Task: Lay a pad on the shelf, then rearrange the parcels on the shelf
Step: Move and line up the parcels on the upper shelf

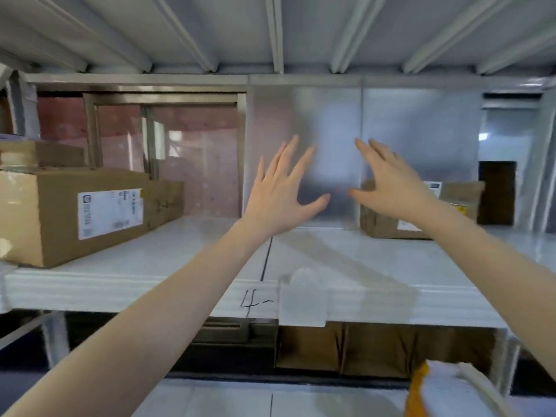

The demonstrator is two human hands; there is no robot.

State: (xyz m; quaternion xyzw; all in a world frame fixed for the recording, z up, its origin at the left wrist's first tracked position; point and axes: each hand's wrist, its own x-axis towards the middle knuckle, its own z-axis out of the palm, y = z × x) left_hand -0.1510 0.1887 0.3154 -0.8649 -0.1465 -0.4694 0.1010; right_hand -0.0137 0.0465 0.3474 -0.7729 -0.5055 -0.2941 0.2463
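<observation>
Both my hands reach over the middle of the white shelf [150,293]. My left hand [282,191] is spread, palm forward, holding nothing. Just to its right, my right hand [391,188] is also spread and empty. A large cardboard parcel [90,212] with a white label lies at the shelf's left end, and a smaller box [39,155] sits on top of it. Another cardboard parcel [385,227] stands at the back right, partly hidden by my right hand and forearm. The shelf top is white with a dark seam [264,263]; I cannot tell whether a pad lies on it.
A metal back panel [331,130] closes the shelf behind my hands. The ribbed underside of the upper shelf [270,31] hangs low overhead. A white paper tag [304,302] and a handwritten "4-" mark the front edge. Cardboard boxes [346,350] stand below; an orange-and-white item [421,392] lies bottom right.
</observation>
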